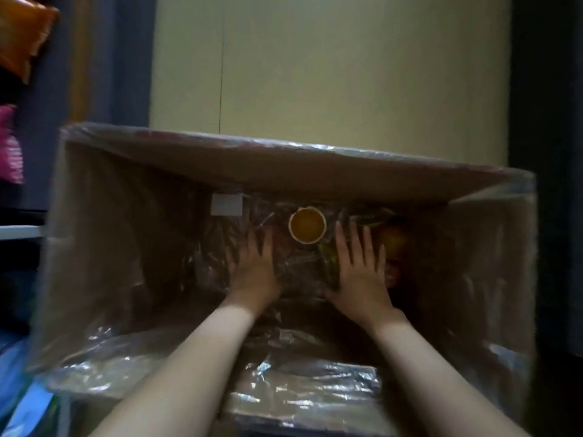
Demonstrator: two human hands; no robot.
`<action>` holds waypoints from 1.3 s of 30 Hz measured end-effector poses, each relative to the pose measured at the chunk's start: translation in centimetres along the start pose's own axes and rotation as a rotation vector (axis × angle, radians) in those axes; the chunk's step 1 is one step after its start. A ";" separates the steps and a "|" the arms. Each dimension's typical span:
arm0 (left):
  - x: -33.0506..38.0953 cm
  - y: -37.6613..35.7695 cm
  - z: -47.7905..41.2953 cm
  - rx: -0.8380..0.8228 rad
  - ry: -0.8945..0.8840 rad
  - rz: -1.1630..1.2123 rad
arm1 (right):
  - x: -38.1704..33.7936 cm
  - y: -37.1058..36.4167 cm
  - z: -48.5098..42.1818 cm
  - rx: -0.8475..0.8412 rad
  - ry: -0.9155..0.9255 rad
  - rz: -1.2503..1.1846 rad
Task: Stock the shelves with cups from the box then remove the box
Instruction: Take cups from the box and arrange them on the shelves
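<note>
A large cardboard box lined with clear plastic fills the view. At its bottom lies a stack of cups wrapped in plastic, its round yellowish open end facing me. My left hand lies flat against the left side of the wrapped stack. My right hand presses on its right side. Fingers of both hands are spread and point away from me. More wrapped cups sit dimly to the right of my right hand.
A white label is stuck on the box's far inner wall. A shelf edge with orange and pink packets is at the far left. A pale floor lies beyond the box. Blue plastic shows at lower left.
</note>
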State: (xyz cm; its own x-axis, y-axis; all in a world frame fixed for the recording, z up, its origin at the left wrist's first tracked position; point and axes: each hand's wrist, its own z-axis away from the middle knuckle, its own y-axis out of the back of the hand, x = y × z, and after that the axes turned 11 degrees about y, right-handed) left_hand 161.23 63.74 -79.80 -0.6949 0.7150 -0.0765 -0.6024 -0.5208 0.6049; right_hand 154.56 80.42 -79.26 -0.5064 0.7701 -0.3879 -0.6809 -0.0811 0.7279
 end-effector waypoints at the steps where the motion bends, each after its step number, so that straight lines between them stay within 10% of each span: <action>1: 0.4 -0.8 -1.2 -0.005 0.010 0.016 | 0.4 -0.8 -0.9 -0.014 -0.027 0.024; 6: 2.0 -5.0 -5.5 0.140 -0.049 -0.056 | 2.0 -4.4 -4.1 -0.059 -0.068 0.046; 10: 3.0 -6.2 -6.8 0.537 -0.540 -0.107 | 2.6 -5.3 -5.1 -0.119 -0.124 0.141; 13: 4.2 -5.5 -6.6 0.495 -0.665 -0.361 | 3.0 -5.3 -4.5 -0.095 -0.114 0.219; 18: 5.1 -3.6 -6.2 0.512 -0.553 -0.448 | 3.3 -4.3 -3.2 0.108 -0.186 0.334; 31: 2.7 -1.3 -6.4 0.293 -0.266 -0.535 | 7.6 -0.7 -3.7 -0.028 -0.148 0.747; 39: 0.4 -1.4 -4.1 0.172 -0.349 -0.032 | 3.4 -0.4 -2.0 0.182 0.041 0.507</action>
State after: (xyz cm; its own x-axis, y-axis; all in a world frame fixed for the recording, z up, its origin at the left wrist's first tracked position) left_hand 160.19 62.85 -83.91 -0.4831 0.8610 0.1589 -0.5269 -0.4308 0.7326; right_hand 152.05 81.77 -81.96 -0.7707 0.6369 0.0186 -0.2446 -0.3226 0.9144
